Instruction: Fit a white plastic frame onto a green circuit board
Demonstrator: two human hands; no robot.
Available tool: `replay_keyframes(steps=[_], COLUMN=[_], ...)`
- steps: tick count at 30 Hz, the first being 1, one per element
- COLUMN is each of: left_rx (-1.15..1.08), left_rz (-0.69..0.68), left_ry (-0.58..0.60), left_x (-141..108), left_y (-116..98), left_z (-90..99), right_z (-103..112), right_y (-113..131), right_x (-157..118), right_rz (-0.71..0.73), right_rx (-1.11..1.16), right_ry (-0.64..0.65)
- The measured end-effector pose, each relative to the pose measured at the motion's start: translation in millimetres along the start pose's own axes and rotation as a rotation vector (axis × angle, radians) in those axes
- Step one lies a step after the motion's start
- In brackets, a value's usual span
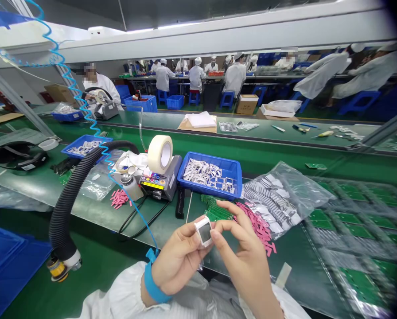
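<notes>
A small white frame with a dark grey square face (205,233) is held above the bench's near edge. My left hand (181,254) pinches it between thumb and fingers; a blue wrist strap (153,280) circles that wrist. My right hand (243,248) is at the frame's right edge, thumb and index fingertip pressed together on it. Just behind the hands lie green circuit boards (215,207) and a pile of pink strips (258,225). Beyond them, a blue tray (236,166) holds many white frames.
A tape dispenser (172,181) bears a cream tape roll (159,154). Left of it, a black hose (60,212) arches over the bench edge. At right lie a plastic bag of parts (278,195) and packed green boards (361,281). People in white sit at benches behind.
</notes>
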State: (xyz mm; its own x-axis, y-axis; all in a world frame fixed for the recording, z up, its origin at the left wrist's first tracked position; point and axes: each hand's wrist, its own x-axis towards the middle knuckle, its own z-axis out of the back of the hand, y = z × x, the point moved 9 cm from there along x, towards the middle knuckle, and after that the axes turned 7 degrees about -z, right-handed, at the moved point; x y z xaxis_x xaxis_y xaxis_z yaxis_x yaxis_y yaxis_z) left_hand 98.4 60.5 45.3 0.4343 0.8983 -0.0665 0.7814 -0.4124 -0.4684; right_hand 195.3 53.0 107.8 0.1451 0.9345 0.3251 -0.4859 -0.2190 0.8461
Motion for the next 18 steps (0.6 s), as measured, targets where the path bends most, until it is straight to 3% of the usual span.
replay_keyframes(steps=[6, 11, 14, 16, 18], left_rx=[-0.003, 0.015, -0.015, -0.069, -0.102], left_rz=[0.022, 0.003, -0.022, -0.03, -0.024], left_ry=[-0.024, -0.029, -0.075, -0.101, -0.118], left_x=[2.2, 4.1, 7.1, 11.5, 17.0], left_y=[4.2, 3.2, 3.7, 4.9, 5.4], left_z=[3.8, 3.9, 9.6, 14.2, 18.9], right_z=[1.2, -2.2, -2.7, -9.1, -32.8], right_y=[-6.3, -2.3, 2.0, 7.1, 8.9], right_x=[1.4, 2.5, 3.0, 0.5, -7.0], right_rz=[-0.044, 0.047, 0.183, 0.358, 0.609], right_rx=[-0.013, -0.107, -0.242, -0.359, -0.504], right_ry=[-0.014, -0.055, -0.176, -0.242, -0.175])
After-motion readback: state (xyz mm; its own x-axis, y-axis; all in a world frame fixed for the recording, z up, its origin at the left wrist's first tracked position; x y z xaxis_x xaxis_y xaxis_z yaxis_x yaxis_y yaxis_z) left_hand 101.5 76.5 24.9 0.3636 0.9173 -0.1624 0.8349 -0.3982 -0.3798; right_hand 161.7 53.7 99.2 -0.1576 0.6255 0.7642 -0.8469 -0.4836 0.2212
